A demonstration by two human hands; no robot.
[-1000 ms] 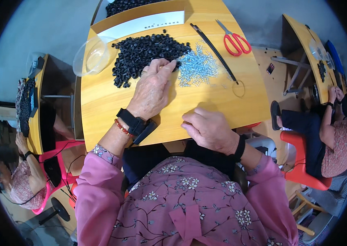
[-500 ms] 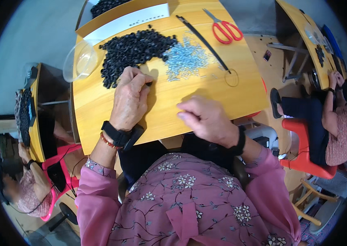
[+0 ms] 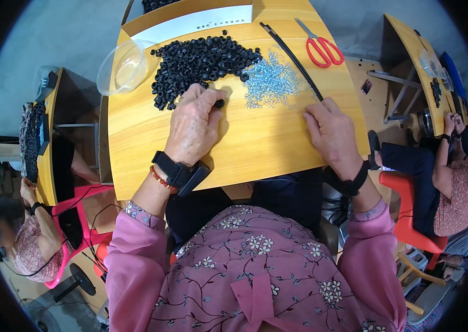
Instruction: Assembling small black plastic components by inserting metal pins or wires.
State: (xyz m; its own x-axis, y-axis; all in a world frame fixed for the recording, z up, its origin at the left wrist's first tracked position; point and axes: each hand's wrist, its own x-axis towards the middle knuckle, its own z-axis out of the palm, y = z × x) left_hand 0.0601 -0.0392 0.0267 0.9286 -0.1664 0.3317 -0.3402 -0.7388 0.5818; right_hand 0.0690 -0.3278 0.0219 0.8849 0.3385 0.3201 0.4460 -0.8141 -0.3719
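Observation:
My left hand is closed, with a small round black cap pinched between thumb and fingers. It rests at the near edge of a heap of similar black caps, some of them ring-like. To the right of that heap lies a pile of small clear-blue pieces, too fine to name. My right hand is curled at the near end of a thin black rod. Its fingers cover the spot where a thin wire loop joins the rod, and what they grip is hidden.
Red-handled scissors lie at the far right of the yellow table. A clear plastic tub stands at its left edge, an open box at the back. People sit at other tables on the left and right.
My right hand has moved right and away from me to the rod's end, covering the wire loop. My left hand still holds the black cap. The whole view has shifted slightly.

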